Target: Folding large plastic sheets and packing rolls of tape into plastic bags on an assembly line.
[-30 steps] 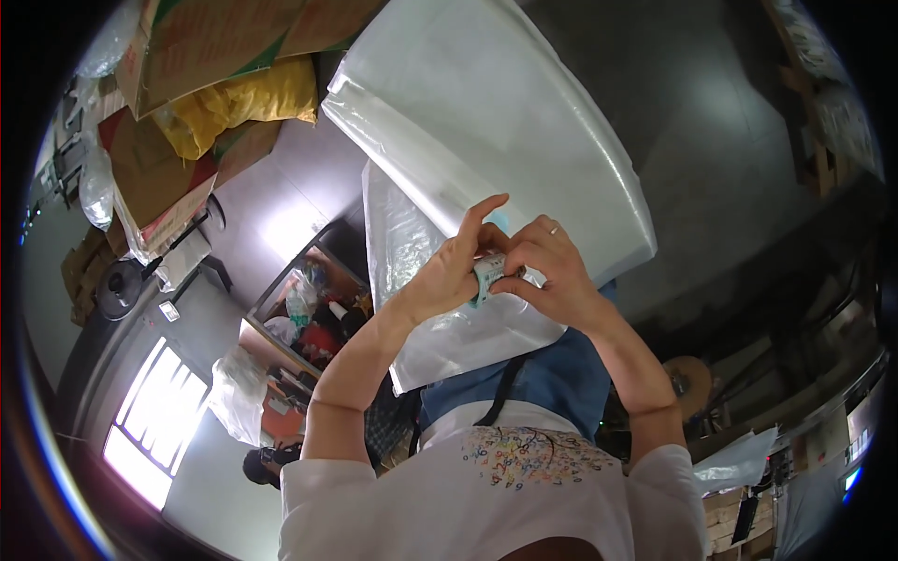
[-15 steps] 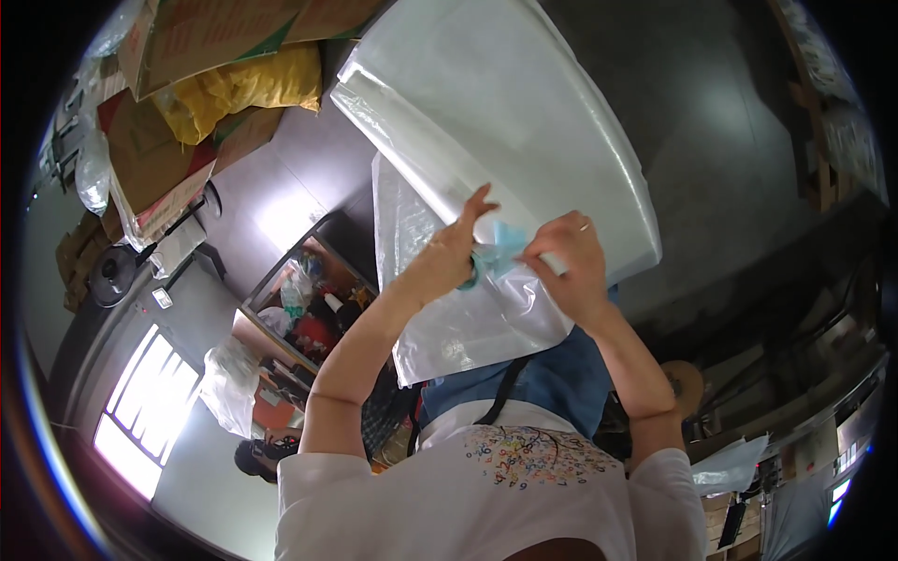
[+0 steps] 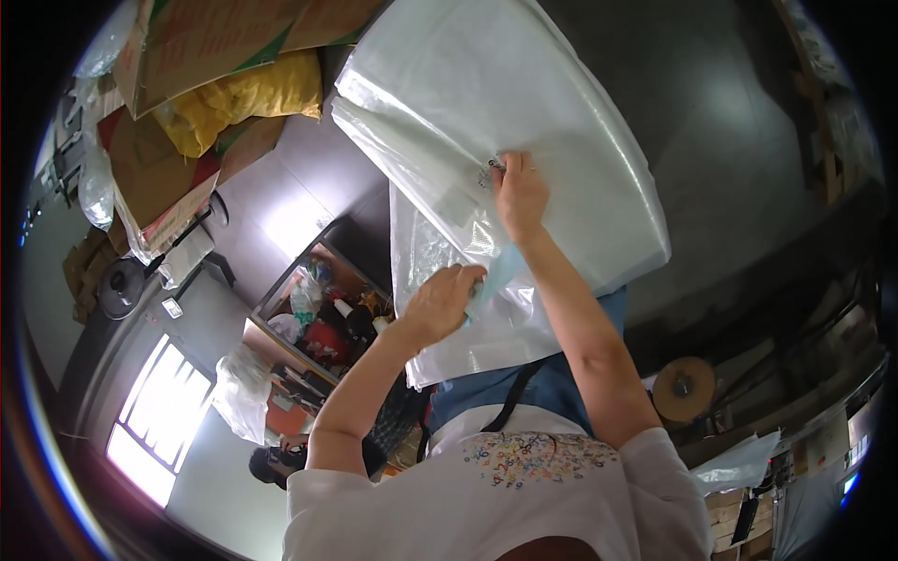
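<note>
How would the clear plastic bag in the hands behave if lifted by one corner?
The clear plastic bag is probably floppy: it creases under the left hand. Likely light, since fingertips hold it. Its glossy sheen suggests slipperiness.

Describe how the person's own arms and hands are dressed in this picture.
Both forearms are bare up to short white sleeves of a white top with a small multicoloured print across the chest. The left hand and the right hand wear no gloves. No watch or bracelet shows on either wrist; whether any finger carries a ring is too small to tell.

Clear plastic bags (image 3: 561,140) (stacked, centre)
</note>
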Demonstrator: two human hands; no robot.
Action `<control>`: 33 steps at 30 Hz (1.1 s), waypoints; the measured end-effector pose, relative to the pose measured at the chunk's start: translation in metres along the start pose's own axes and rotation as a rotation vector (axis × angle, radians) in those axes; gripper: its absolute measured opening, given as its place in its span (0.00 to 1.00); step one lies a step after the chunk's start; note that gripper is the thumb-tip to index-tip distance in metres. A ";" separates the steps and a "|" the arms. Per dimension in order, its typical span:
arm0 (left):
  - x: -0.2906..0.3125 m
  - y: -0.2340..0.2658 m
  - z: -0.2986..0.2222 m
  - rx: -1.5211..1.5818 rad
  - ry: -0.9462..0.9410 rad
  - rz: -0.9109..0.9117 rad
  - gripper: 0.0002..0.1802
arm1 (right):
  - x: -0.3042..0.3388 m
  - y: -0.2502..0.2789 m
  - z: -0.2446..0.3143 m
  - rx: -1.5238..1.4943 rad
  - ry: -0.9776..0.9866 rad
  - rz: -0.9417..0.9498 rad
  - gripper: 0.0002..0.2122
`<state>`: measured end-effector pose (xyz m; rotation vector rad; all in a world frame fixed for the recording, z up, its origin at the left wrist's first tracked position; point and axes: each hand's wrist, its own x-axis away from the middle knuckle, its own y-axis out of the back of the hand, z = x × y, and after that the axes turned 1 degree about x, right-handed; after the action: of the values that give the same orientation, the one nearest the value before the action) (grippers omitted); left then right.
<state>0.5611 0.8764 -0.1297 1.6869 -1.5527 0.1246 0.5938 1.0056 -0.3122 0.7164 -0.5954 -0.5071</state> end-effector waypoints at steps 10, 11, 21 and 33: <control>0.022 0.031 -0.046 0.010 -0.182 0.036 0.18 | -0.021 0.033 -0.027 0.090 0.485 0.068 0.11; 0.025 0.042 -0.054 -0.054 -0.194 -0.073 0.16 | -0.031 0.047 -0.033 0.077 0.412 -0.191 0.10; 0.008 0.050 -0.081 0.237 -0.253 -0.187 0.24 | -0.062 0.109 -0.187 -0.072 -0.631 0.273 0.31; -0.020 0.039 -0.101 0.553 -0.316 0.076 0.29 | -0.025 0.129 -0.165 -0.560 -0.471 -0.442 0.09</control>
<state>0.5667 0.9573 -0.0550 2.1518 -1.9413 0.3701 0.7130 1.1789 -0.3264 0.1789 -0.6887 -1.2192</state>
